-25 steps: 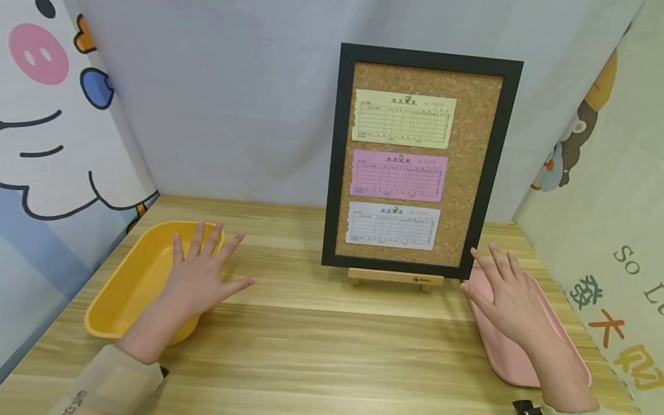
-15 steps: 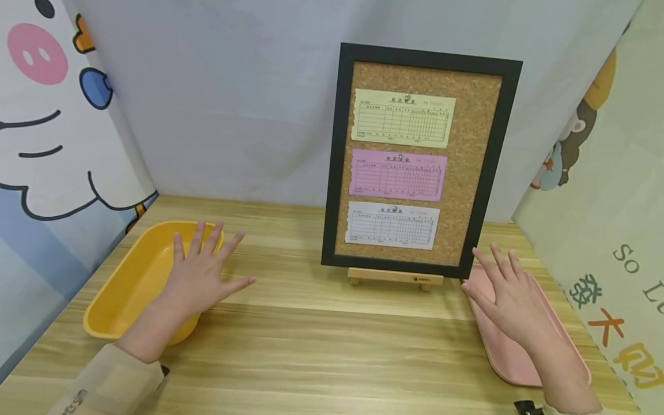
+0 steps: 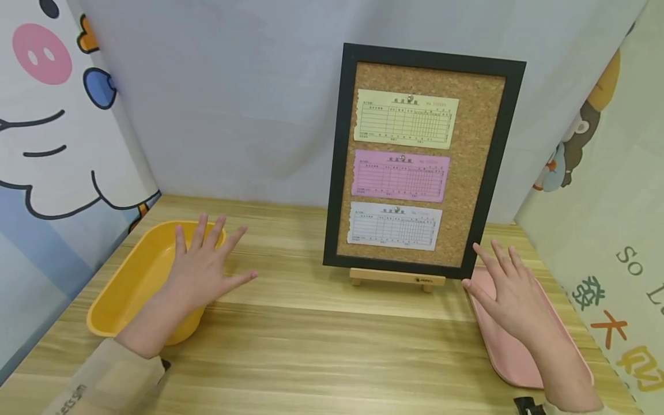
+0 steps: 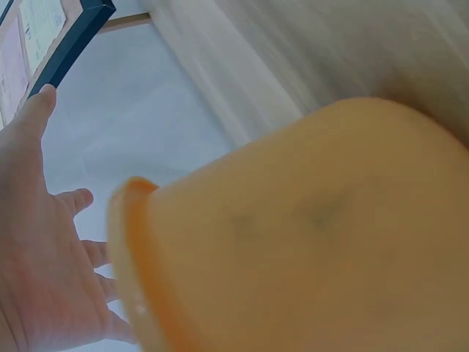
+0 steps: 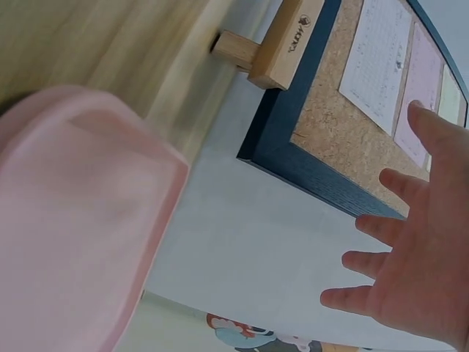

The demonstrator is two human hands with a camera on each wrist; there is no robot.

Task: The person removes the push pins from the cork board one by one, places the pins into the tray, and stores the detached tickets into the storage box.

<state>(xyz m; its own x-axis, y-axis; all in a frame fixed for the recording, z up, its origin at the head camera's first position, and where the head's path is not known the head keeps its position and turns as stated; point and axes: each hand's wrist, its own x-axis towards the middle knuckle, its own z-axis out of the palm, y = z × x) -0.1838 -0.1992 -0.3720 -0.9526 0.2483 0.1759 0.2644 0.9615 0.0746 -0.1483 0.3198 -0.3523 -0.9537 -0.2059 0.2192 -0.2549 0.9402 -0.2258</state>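
Over the yellow plastic basin [image 3: 129, 282], my left hand [image 3: 199, 274] hovers with its fingers spread and holds nothing; the left wrist view shows the basin's outer wall [image 4: 293, 242] beside the palm. My right hand [image 3: 510, 297], fingers also spread and nothing in it, is above the pink tray [image 3: 510, 357]. Between the hands stands a black-framed cork board [image 3: 477, 155]. Pinned on it, from top to bottom, are a yellow receipt slip [image 3: 404, 120], a pink slip [image 3: 399, 177] and a white slip [image 3: 394, 226], each with a metal pushpin near its upper edge.
A small wooden easel [image 3: 396, 278] supports the board on the wood-grain table [image 3: 311, 351]. Behind hangs a pale grey cloth [image 3: 223, 104]. Cartoon-printed panels flank the table at left [image 3: 57, 144] and right [image 3: 586, 230].
The whole head view has shifted very slightly. Both hands stay spread over the basin and the tray, and the slips have not moved on the board.
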